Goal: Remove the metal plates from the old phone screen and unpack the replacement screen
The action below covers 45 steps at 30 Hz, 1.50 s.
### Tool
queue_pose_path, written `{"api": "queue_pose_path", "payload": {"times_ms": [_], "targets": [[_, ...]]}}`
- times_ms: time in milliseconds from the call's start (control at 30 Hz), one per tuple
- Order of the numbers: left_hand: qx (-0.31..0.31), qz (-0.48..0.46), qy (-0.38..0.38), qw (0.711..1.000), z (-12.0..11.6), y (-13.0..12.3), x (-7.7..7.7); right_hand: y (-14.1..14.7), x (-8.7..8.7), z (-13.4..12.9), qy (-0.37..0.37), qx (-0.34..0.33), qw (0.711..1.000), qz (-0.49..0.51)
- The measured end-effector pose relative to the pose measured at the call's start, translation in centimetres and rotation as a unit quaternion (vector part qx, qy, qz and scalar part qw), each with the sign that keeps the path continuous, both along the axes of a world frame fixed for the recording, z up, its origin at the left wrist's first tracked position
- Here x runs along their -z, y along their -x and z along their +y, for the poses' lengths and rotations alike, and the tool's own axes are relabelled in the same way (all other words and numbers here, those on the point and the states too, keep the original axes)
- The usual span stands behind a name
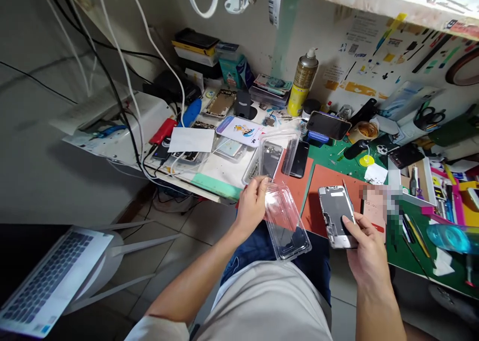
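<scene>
1. The left hand [251,204] is closed in a pinch on the top edge of a clear plastic tray [287,222], thumb and fingertips gripping it so it slopes down over the person's lap, just off the tabletop's near edge.
2. The right hand [364,254] grips a phone panel [336,215] with its metal inner side facing up; the thumb lies across the lower part and the fingers curl underneath. The panel hovers above the red mat [325,181], near the tabletop [407,261] edge.
3. The tray in the left hand looks empty and the panel is out in the open, so I judge the part to be unpacked already, while fitting it to anything appears not yet begun.
4. Just beyond the left hand, a second clear tray [275,156] lies on the tabletop with a dark phone part inside it, and a black phone [299,159] lies flat beside it.
5. Farther back stand a spray can [304,82], a phone [328,125] propped on a stand, and a printed card [239,130] with a cartoon.
6. To the right are scissors [428,116] in a holder and a row of hand tools [445,206]; a blurred patch hides what sits right of the panel.
7. At lower left, a laptop [48,276] rests open on a white stool.
</scene>
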<state>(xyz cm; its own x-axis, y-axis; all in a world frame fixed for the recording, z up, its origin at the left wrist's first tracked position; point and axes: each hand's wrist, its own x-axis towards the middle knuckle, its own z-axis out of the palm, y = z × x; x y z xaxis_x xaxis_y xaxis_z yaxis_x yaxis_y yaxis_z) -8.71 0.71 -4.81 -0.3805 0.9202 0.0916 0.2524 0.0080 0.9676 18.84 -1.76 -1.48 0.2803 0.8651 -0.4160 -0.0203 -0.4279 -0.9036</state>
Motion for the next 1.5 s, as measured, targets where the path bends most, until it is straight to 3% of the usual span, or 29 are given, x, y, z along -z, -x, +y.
{"api": "queue_pose_path", "payload": {"times_ms": [167,267,333,500,600,700,800,933,1133,1233,1367,1500], "targets": [[0.016,0.017,0.003,1.000,0.2,-1.2,0.4,0.4,-3.0,-1.8,0.031,-0.001,0.962,0.272],[0.020,0.032,0.002,0.999,0.3,-2.0,0.1,1.5,-3.4,-2.4,0.032,-0.027,0.945,0.324],[0.019,0.043,0.002,0.999,0.4,-2.5,-0.1,2.2,-3.2,-2.6,0.019,-0.036,0.949,0.313],[0.029,0.049,0.005,0.998,0.6,-4.1,-0.3,3.4,-1.4,-3.2,-0.045,-0.098,0.984,0.142],[0.038,0.049,0.010,0.998,0.7,-4.7,0.0,4.1,-0.4,-3.6,-0.098,-0.183,0.978,0.000],[0.047,0.050,0.016,0.998,0.9,-4.9,0.5,5.2,0.1,-4.2,-0.170,-0.238,0.945,-0.145],[0.050,0.049,0.017,0.997,1.0,-4.9,0.9,6.3,0.7,-4.9,-0.250,-0.248,0.892,-0.284],[0.052,0.045,0.015,0.998,1.1,-4.7,1.1,7.1,1.9,-5.6,-0.292,-0.256,0.829,-0.402],[0.051,0.030,0.023,0.998,1.1,-4.6,0.9,7.5,2.6,-6.0,-0.337,-0.245,0.749,-0.516],[0.054,0.022,0.025,0.998,1.0,-4.6,0.9,7.6,2.5,-6.1,-0.347,-0.238,0.725,-0.545],[0.055,0.014,0.025,0.998,1.0,-4.7,1.0,7.6,2.4,-6.4,-0.351,-0.229,0.716,-0.558],[0.046,0.010,0.025,0.999,0.9,-4.8,1.4,7.6,2.6,-6.6,-0.350,-0.224,0.736,-0.535]]}}
